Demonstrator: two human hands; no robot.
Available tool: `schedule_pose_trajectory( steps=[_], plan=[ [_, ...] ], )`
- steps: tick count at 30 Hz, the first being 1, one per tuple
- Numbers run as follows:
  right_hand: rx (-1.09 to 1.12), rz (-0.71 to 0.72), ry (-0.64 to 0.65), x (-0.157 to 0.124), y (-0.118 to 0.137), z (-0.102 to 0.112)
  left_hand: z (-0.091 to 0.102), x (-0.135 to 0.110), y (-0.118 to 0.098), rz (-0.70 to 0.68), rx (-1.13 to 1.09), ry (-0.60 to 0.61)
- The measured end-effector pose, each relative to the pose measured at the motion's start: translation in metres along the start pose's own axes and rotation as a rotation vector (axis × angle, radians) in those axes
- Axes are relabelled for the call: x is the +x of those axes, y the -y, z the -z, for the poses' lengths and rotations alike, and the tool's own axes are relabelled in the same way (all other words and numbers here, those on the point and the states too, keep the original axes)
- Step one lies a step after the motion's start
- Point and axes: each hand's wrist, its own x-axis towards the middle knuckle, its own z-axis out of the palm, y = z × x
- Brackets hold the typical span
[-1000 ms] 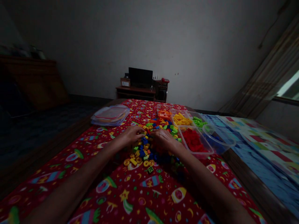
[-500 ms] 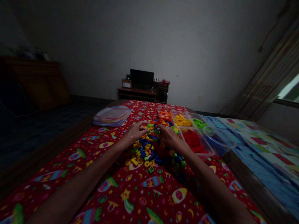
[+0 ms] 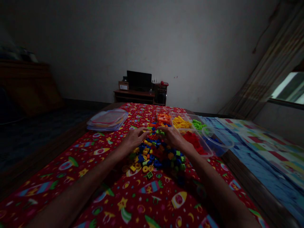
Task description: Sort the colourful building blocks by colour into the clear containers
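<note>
A heap of small mixed-colour bricks [image 3: 155, 155] lies on a red patterned cloth [image 3: 133, 202]. My left hand [image 3: 134, 140] rests at the heap's far left edge, fingers stretched towards the middle. My right hand [image 3: 173, 137] sits at the far right edge, fingers curled over bricks; what they pinch is too small to name. The fingertips of both hands nearly meet over the far end of the heap. Just right of my right hand stands a clear tub of red bricks [image 3: 198, 144].
Clear tubs hold orange bricks [image 3: 163, 117], yellow bricks [image 3: 180, 122], green bricks [image 3: 198, 124] and blue bricks [image 3: 217, 142]. A stack of clear lids [image 3: 107, 119] lies at the far left. A blue patterned cloth [image 3: 261, 148] covers the right side. A low shelf with a monitor [image 3: 139, 81] stands by the wall.
Both hands have slid away from me, from the heap's middle to its far end, and the left fingers have stretched out. The view has shifted slightly.
</note>
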Motion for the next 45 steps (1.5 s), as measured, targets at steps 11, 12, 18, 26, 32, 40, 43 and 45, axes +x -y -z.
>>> schedule_pose_trajectory(
  steps=[11,12,18,26,32,40,43,45],
  plan=[
    [-0.527,-0.643,0.074,0.003,-0.162,0.092,0.023,0.005,0.013,0.087,0.147,-0.039],
    [-0.547,-0.653,0.080,0.003,-0.168,0.094,0.023,0.005,0.012,0.088,0.179,-0.036],
    [-0.530,-0.394,0.067,0.022,-0.133,0.071,0.023,0.006,0.025,0.098,0.318,-0.028],
    [-0.279,0.053,0.295,0.076,-0.038,-0.009,0.018,0.008,0.069,0.108,0.325,-0.073],
    [-0.274,0.141,0.481,0.104,-0.010,-0.064,0.005,0.000,0.081,0.220,0.075,-0.061],
    [-0.266,0.144,0.396,0.096,-0.012,-0.070,0.000,0.001,0.082,0.157,-0.043,-0.050],
    [-0.171,0.094,0.228,0.085,-0.014,-0.051,-0.001,-0.001,0.080,0.156,-0.055,-0.042],
    [-0.126,0.037,0.141,0.078,-0.017,-0.034,-0.001,-0.002,0.080,0.147,-0.076,-0.034]
  ],
)
